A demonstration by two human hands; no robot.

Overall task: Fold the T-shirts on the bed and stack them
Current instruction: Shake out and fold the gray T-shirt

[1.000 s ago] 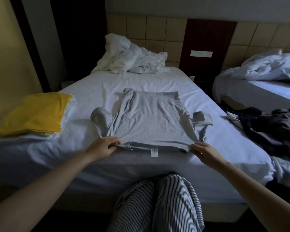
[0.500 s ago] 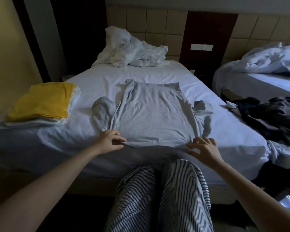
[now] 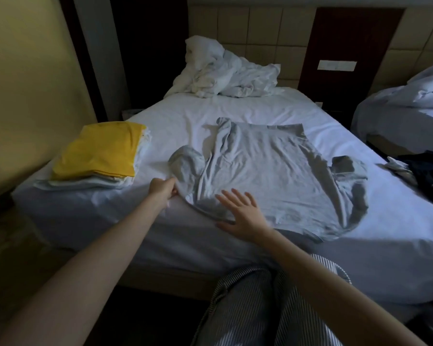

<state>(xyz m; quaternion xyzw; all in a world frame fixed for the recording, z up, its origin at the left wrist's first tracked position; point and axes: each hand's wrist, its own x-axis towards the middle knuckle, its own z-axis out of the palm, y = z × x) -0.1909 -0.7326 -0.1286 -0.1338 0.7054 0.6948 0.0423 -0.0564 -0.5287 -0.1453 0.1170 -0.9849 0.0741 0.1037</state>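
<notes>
Dim room, white-sheeted bed [image 3: 235,116]: folded yellow-topped shirt stack [image 3: 98,156] waiting; we are pinching the grey cotton T-shirt [image 3: 265,171] sleeve, left hand [image 3: 161,189] closed, right hand [image 3: 240,212] flat, open. Unfolded.

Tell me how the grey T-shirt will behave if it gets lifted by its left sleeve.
The grey T-shirt is probably floppy: it lies wrinkled on the bed, so the body would sag and trail. It looks thin and light. The left hand pinches its sleeve edge; the flat right hand likely keeps it from sliding.
</notes>
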